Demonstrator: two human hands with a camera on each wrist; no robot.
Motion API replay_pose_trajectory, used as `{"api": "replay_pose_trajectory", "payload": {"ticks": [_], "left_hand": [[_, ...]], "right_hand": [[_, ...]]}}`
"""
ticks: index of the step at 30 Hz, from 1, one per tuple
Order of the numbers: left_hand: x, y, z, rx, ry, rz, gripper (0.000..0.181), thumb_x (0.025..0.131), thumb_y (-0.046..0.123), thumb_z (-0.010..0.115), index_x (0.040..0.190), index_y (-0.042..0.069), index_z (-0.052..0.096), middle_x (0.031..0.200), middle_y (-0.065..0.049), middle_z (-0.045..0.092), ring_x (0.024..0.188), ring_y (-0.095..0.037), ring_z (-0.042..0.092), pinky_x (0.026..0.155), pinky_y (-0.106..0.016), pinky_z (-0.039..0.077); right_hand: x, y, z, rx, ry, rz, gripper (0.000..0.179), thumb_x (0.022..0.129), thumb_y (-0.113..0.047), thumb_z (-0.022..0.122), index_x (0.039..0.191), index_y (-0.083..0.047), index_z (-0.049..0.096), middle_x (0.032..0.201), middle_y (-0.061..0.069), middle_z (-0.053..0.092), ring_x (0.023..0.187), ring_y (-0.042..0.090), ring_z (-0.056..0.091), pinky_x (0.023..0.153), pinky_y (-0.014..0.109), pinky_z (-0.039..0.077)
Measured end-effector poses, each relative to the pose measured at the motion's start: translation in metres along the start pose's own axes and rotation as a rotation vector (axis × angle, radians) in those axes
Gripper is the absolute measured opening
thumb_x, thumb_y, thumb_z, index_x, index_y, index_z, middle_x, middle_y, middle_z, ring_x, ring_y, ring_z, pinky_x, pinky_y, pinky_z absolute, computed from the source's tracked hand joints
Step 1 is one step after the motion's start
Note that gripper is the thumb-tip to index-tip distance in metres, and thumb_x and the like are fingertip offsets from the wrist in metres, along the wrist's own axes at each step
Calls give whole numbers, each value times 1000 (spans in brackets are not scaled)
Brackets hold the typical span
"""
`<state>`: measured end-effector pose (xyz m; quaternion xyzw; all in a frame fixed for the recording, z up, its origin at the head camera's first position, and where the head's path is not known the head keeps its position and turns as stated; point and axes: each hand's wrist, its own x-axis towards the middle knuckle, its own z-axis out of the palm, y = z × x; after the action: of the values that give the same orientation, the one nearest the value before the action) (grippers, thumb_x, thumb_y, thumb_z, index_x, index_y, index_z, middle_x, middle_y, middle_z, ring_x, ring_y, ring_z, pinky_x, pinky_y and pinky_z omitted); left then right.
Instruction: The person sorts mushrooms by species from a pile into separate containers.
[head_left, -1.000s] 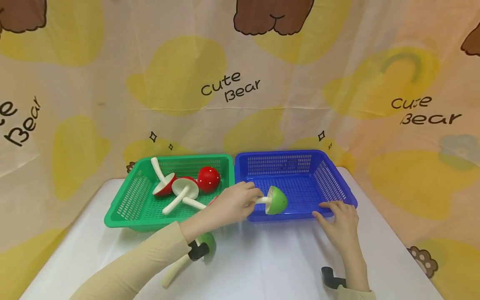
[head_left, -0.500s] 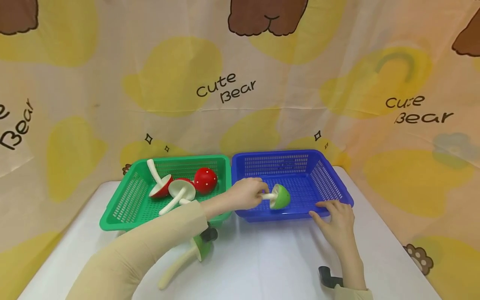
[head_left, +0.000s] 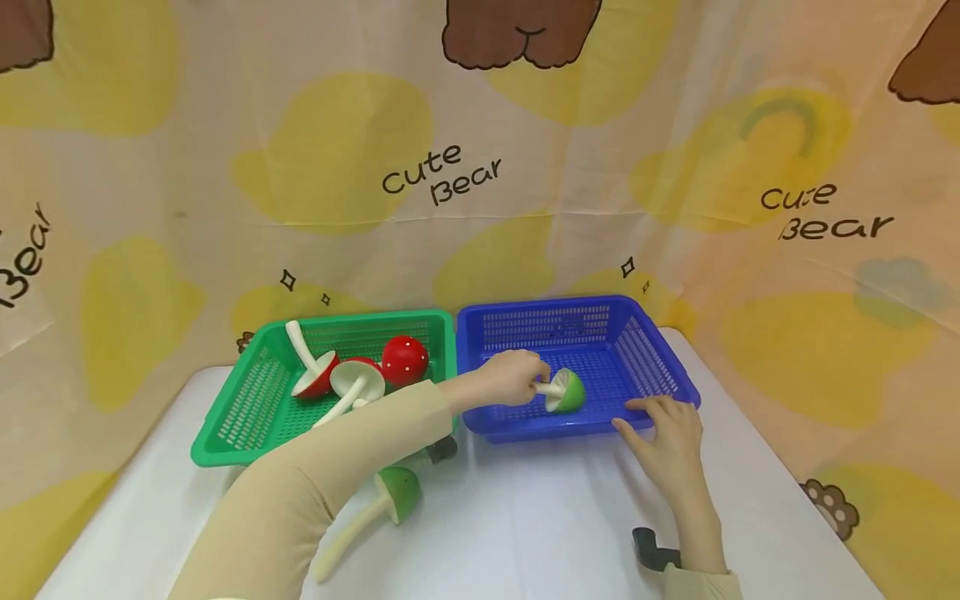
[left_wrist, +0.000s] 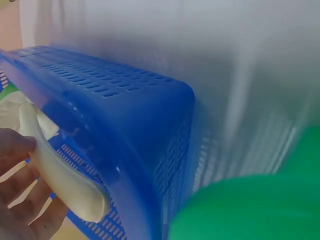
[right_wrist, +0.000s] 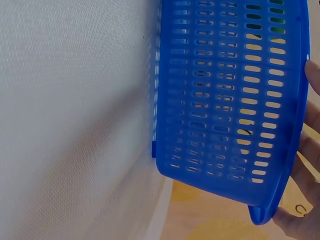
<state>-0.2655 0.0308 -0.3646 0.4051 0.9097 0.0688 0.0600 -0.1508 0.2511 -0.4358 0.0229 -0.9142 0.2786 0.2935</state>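
My left hand (head_left: 513,377) pinches the white stem of a green-capped toy mushroom (head_left: 570,392) over the inside of the blue basket (head_left: 480,429). In the left wrist view, fingers and thumb hold that pale stem (left_wrist: 67,185) beside the basket's rim; the cap is mostly cut off at the edge. My right hand (head_left: 671,442) holds the basket's near rim at the right corner. Its fingers (right_wrist: 311,150) show along the rim in the right wrist view. A second green-capped mushroom (head_left: 401,493) lies on the white table under my left forearm.
Left of the blue basket stands a green basket (head_left: 217,454) with several red-capped mushrooms (head_left: 405,360) in it, partly covered by my left sleeve. A patterned cloth (head_left: 480,250) hangs behind both baskets. The white table (head_left: 555,517) extends in front.
My left hand has moved right and deeper over the blue basket with the green mushroom. The right hand stays at the rim. The view has shifted slightly, showing more of the mushroom on the table.
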Motion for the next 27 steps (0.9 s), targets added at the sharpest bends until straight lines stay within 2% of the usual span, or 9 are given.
{"api": "replay_pose_trajectory", "payload": {"ticks": [7, 12, 17, 23, 27], "left_hand": [[11, 4, 9, -24, -77, -41, 28, 83, -1, 61, 105, 12, 72, 102, 1, 71, 79, -11, 60, 64, -19, 51], [11, 3, 14, -24, -90, -56, 26, 87, 5, 60, 110, 12, 70, 110, 1, 71, 93, -14, 65, 74, -24, 55], [4, 1, 15, 42, -58, -38, 23, 88, 11, 60, 108, 16, 71, 106, 2, 70, 98, -15, 66, 76, -27, 56], [-13, 0, 15, 77, 13, 16, 20, 90, 16, 60, 106, 15, 72, 98, 1, 68, 81, -12, 62, 59, -21, 51], [-28, 6, 12, 101, 63, 41, 20, 91, 21, 61, 107, 17, 72, 99, 0, 69, 80, -14, 63, 57, -23, 51]], "right_hand": [[1, -1, -1, 3, -6, 5, 24, 78, -14, 78, 96, -2, 68, 98, 18, 64, 104, 39, 48, 108, 69, 18], [1, -1, -1, 1, -8, 5, 25, 77, -14, 78, 96, -1, 68, 97, 18, 64, 103, 39, 48, 108, 69, 18], [1, -1, 0, 1, -8, 6, 24, 77, -14, 78, 96, -2, 68, 97, 18, 64, 104, 38, 48, 108, 69, 18], [1, -1, 0, 0, -8, 5, 25, 78, -14, 78, 96, -2, 69, 98, 18, 64, 104, 39, 48, 108, 69, 18], [0, -1, -1, -3, -3, 4, 24, 77, -14, 78, 96, -2, 68, 98, 19, 64, 104, 40, 48, 108, 69, 18]]}}
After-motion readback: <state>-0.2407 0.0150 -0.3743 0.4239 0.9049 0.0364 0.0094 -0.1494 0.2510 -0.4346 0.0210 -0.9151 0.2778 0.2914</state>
